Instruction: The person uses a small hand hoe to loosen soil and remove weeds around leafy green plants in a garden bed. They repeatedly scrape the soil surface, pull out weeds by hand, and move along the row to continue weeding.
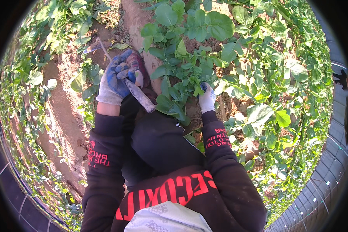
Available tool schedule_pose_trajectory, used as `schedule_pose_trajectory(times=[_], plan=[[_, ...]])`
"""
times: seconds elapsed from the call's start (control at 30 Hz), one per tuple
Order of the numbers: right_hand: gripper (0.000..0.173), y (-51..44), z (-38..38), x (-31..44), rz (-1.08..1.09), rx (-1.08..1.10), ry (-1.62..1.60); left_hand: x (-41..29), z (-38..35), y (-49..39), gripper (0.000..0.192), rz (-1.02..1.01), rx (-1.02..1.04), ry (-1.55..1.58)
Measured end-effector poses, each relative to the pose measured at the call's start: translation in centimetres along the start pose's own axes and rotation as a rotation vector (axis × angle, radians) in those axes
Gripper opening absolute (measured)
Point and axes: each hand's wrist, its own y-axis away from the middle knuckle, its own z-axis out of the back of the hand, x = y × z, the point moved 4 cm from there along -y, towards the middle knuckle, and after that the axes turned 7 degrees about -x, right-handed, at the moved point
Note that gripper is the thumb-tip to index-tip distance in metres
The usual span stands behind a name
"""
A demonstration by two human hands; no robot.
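My left hand (116,76), in a white knit glove with a blue coated palm, is closed around the worn handle (140,97) of a short hand hoe or sickle. The tool's thin metal neck (103,49) rises past my fingers to a blade (93,47) over the soil. My right hand (208,97), gloved alike, is low among the leaves of a green leafy plant (188,76). Its fingertips are tucked behind foliage, so what they grip is hidden. A maroon shoe (142,72) shows just beyond my left hand.
Leafy crop plants (261,113) spread densely on the right. More plants (26,78) grow on the left beside a strip of bare soil (61,116). A dark barrier with grid lines (316,185) curves along the right rim. My bent knee in black trousers (162,142) lies between my arms.
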Motion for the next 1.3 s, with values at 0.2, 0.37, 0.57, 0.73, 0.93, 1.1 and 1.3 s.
schedule_pose_trajectory(times=[0.2,0.37,0.57,0.73,0.93,1.1,1.3], plan=[[0.036,3.4,2.9,-3.8,-0.355,0.139,-0.376,-0.1,-1.1,0.1,0.042,-0.034,-0.062,-0.025],[0.050,4.7,0.9,-0.1,0.017,0.178,-0.070,-0.6,0.2,0.2,0.042,-0.009,-0.020,-0.013],[0.054,3.2,-0.8,-1.2,-0.017,0.039,0.110,-0.4,2.0,-0.3,0.042,-0.038,-0.133,-0.112],[0.051,2.2,0.2,-4.1,-0.111,-0.083,0.142,-0.6,3.4,0.0,0.042,-0.001,-0.131,-0.133],[0.059,1.5,0.4,-0.8,-0.114,0.042,0.112,-2.6,6.4,2.9,0.042,0.055,-0.050,-0.057],[0.056,-0.8,-0.7,-0.5,-0.149,-0.004,0.260,-2.9,4.3,6.6,0.043,-0.114,-0.076,-0.164],[0.035,-0.6,0.8,-1.3,-0.113,0.014,0.156,-2.3,4.4,6.8,0.042,-0.134,-0.114,-0.161]])
